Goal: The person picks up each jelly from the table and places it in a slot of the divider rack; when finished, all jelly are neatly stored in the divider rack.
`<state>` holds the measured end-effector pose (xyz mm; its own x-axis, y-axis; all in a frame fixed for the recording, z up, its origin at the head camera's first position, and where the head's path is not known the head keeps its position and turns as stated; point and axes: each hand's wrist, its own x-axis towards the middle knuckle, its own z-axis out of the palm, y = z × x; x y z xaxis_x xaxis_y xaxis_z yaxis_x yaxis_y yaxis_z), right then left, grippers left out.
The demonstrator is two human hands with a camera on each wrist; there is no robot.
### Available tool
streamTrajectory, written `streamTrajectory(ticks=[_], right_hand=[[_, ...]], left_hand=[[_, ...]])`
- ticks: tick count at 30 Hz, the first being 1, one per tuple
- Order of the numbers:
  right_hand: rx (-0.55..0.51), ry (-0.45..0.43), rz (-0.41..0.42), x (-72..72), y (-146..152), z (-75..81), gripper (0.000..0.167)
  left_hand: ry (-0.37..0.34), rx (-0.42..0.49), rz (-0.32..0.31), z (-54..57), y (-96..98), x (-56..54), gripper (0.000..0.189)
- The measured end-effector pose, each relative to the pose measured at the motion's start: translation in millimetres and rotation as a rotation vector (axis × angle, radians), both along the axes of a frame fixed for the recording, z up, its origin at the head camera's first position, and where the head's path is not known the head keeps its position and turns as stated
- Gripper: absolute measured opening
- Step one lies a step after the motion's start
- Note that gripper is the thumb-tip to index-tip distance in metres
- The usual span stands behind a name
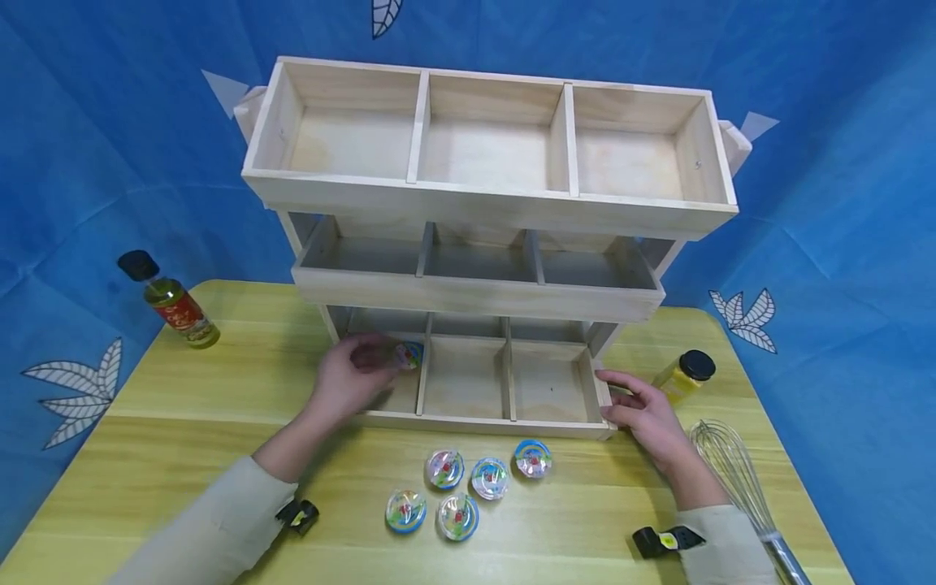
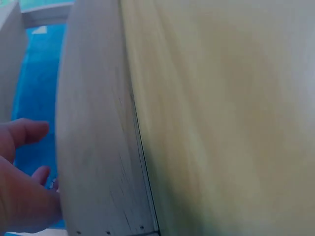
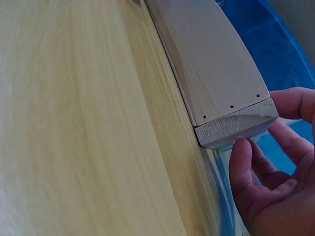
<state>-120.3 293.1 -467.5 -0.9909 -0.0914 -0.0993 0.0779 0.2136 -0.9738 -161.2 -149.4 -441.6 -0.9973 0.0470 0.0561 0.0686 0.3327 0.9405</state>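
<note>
In the head view my left hand (image 1: 351,378) is inside the left compartment of the wooden shelf's bottom tier. It pinches a small jelly cup (image 1: 409,355) with a colourful printed lid. The left wrist view shows curled fingers (image 2: 37,130) behind the front board, with the cup hidden. My right hand (image 1: 643,410) holds the right end of the three-tier wooden shelf (image 1: 483,426) near its front corner. Its thumb (image 3: 241,160) rests against the end piece, and the index finger reaches the upper edge. Several more jelly cups (image 1: 458,517) lie on the table in front of the shelf.
A bottle with a red label (image 1: 183,317) stands at the left. To the right are a black-lidded jar of yellow contents (image 1: 685,377) and a wire whisk (image 1: 734,471). Blue cloth (image 1: 826,203) hangs behind the wooden table (image 1: 241,366).
</note>
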Motion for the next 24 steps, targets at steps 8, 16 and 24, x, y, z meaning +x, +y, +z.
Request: streamTrajectory(ticks=[8, 16, 24], right_hand=[[-0.010, 0.002, 0.003, 1.4, 1.1, -1.9, 0.054], [0.000, 0.005, 0.000, 2.8, -0.4, -3.6, 0.054], [0.003, 0.004, -0.003, 0.2, -0.1, -1.7, 0.054]], left_hand=[[0.066, 0.159, -0.005, 5.2, 4.4, 37.3, 0.047], [-0.069, 0.207, -0.173, 3.0, 4.1, 75.8, 0.045], [-0.224, 0.106, -0.447, -3.1, -6.1, 92.6, 0.049]])
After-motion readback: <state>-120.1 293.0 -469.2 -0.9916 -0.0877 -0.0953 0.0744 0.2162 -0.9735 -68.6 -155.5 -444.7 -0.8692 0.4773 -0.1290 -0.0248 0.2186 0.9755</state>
